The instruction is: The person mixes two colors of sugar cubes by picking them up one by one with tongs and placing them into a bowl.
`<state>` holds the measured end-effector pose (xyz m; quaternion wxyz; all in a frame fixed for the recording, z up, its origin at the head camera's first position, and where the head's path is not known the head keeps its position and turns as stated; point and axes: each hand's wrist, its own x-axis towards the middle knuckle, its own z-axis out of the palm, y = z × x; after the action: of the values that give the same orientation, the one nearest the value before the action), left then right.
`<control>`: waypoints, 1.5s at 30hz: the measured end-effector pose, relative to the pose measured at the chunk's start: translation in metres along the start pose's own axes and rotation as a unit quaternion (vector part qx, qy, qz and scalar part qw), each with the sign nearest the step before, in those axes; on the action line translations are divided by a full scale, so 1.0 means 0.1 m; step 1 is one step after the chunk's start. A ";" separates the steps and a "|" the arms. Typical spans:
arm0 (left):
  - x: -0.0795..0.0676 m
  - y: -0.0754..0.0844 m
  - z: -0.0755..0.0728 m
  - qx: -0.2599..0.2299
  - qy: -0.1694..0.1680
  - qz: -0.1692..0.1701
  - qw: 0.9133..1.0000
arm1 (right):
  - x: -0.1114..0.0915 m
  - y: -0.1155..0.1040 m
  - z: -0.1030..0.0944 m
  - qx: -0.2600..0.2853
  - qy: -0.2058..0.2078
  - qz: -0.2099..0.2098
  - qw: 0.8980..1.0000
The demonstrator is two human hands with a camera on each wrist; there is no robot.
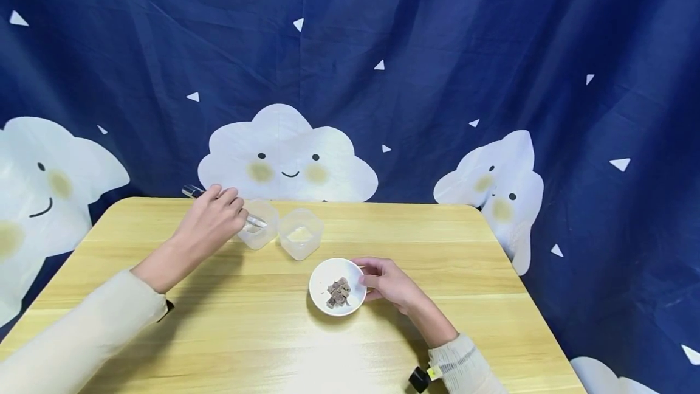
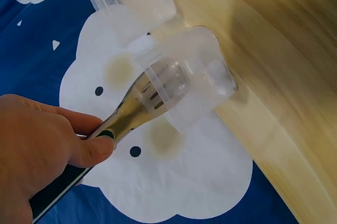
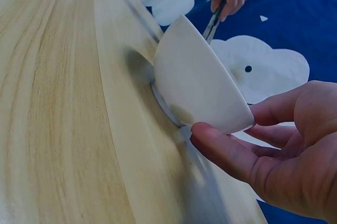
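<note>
In the head view my left hand [image 1: 214, 219] grips a pair of metal tongs [image 2: 129, 113] with a dark handle. Their slotted ends reach inside the left clear plastic container [image 1: 264, 239]; what lies between them is hard to make out through the cloudy wall. A second clear container [image 1: 300, 250] stands just to its right. My right hand [image 1: 391, 284] holds a small white bowl [image 1: 321, 278] by its right side, thumb and fingers at the wall. Small brown chunks [image 1: 338, 292] lie heaped inside the bowl, hidden from the right wrist view.
The wooden table [image 1: 262, 333] ends at a rounded far edge close behind the containers. A dark blue curtain [image 1: 339, 35] with smiling clouds hangs right behind it. A black object with a yellow tag [image 1: 434, 373] sits by the right sleeve cuff.
</note>
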<state>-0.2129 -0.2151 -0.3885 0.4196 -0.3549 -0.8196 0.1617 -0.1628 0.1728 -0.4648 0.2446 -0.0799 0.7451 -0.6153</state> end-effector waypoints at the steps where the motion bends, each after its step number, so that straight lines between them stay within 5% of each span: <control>1: -0.01 0.00 -0.01 -0.003 0.006 -0.001 1.000 | 0.00 0.00 0.00 0.000 0.000 0.000 1.000; 8: -0.06 -0.05 -0.07 -0.009 0.033 -0.024 0.999 | 0.01 0.01 0.00 0.000 -0.001 -0.001 1.000; 23: -0.22 -0.15 -0.19 -0.042 0.018 -0.113 0.993 | 0.00 0.01 0.01 -0.004 0.007 0.000 1.000; 45: -0.23 -0.11 -0.41 -0.084 0.049 -0.142 0.985 | 0.01 0.01 0.01 -0.010 0.006 -0.003 1.000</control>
<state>-0.1756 -0.2406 -0.3711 0.4468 -0.2759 -0.8509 0.0134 -0.1626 0.1717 -0.4658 0.2380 -0.0808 0.7524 -0.6088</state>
